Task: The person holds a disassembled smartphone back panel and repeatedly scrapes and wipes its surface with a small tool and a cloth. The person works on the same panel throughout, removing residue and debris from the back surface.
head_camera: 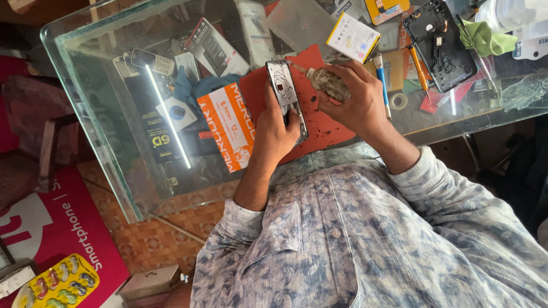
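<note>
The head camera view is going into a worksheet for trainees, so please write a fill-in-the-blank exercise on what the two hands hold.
1. The left hand holds an opened ____ upright over the red mat.
2. The right hand grips a small ____ whose nozzle points at it.
3. Both hands work above a table with a top made of ____.

Missing words: phone; bottle; glass
</note>
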